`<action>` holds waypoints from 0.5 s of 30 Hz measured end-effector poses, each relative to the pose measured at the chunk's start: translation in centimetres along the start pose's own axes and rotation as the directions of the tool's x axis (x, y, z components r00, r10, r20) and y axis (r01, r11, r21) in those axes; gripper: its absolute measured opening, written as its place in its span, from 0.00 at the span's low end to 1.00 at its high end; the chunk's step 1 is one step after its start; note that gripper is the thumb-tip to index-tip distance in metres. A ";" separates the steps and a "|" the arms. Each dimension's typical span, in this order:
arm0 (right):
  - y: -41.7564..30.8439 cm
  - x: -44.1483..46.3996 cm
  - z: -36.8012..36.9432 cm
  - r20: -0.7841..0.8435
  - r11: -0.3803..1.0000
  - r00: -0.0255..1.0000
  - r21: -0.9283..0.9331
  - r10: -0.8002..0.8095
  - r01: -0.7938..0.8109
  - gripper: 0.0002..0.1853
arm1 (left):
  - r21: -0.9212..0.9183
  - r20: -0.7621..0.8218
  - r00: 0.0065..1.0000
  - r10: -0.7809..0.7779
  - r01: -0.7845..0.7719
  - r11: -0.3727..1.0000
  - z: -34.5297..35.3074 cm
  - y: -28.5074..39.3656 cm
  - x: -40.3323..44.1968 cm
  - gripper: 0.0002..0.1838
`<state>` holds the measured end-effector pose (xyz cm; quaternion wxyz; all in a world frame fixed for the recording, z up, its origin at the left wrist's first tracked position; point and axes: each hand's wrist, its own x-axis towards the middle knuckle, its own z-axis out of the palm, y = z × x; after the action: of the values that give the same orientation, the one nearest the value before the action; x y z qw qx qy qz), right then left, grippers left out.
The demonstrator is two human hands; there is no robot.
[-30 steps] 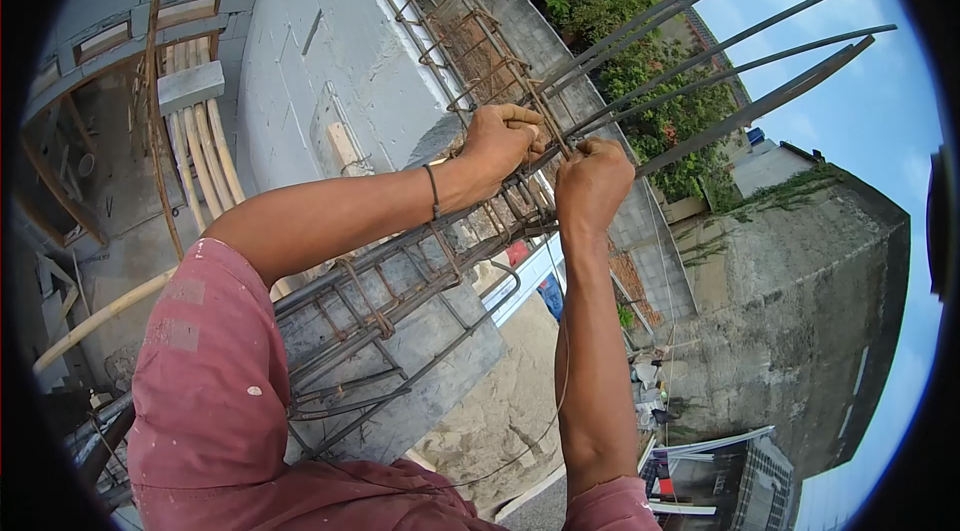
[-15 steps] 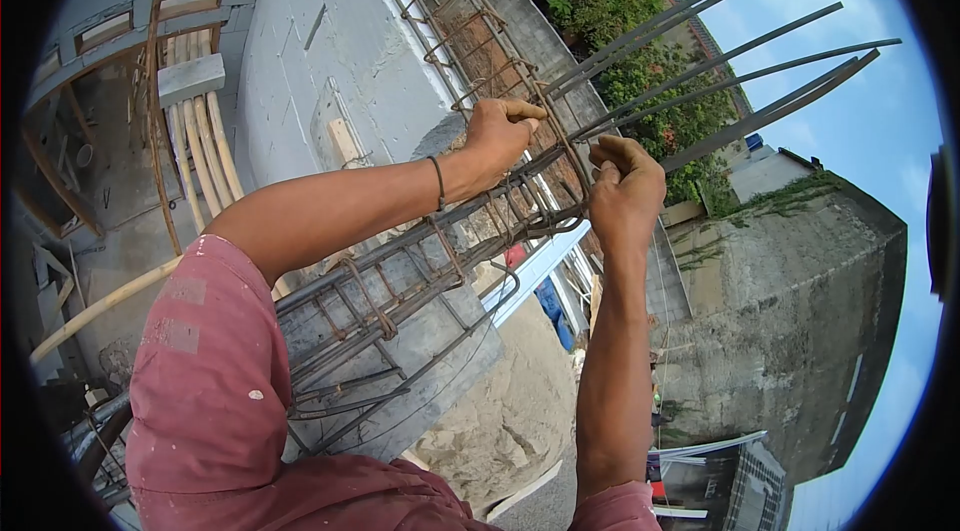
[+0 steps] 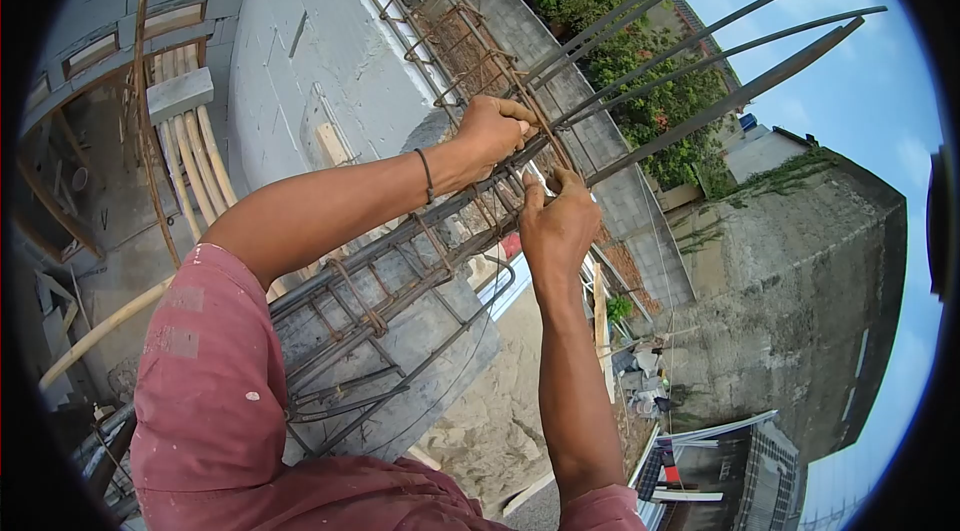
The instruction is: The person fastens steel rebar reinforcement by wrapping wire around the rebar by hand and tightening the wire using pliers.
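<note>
better to brace the rebar cage (image 3: 440, 276), slanting past the left forearm (image 3: 345, 209) up to both hands, against twisting, and to press close to its joints, keeping fingertips out of the narrow gaps. holds the left hand (image 3: 490, 139) over the cage, fingers curled close to the thumb; cannot tell if pinching anything. holds the right hand (image 3: 561, 216) just beside and lower, thumb and forefinger parted at the cage; cannot tell if gripping it.
</note>
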<state>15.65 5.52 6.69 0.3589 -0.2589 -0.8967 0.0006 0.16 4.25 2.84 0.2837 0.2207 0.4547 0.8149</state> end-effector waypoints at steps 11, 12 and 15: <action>-0.9 1.4 2.7 -0.049 0.978 0.993 -0.177 0.104 -0.111 0.14 | -0.032 0.026 0.994 -0.106 0.107 0.994 -0.4 0.3 0.9 0.10; -0.9 1.3 2.4 -0.042 0.977 0.994 -0.182 0.103 -0.109 0.14 | -0.040 0.017 0.994 -0.104 0.105 0.994 -0.3 0.4 0.8 0.10; -0.8 1.4 1.6 0.001 0.976 0.998 -0.211 0.057 -0.055 0.14 | -0.050 0.015 0.994 -0.105 0.105 0.993 -0.2 0.6 0.6 0.09</action>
<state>13.42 5.75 6.55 0.3261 -0.3206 -0.8854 -0.0835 -0.50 4.26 3.34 0.3345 0.1940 0.4431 0.8088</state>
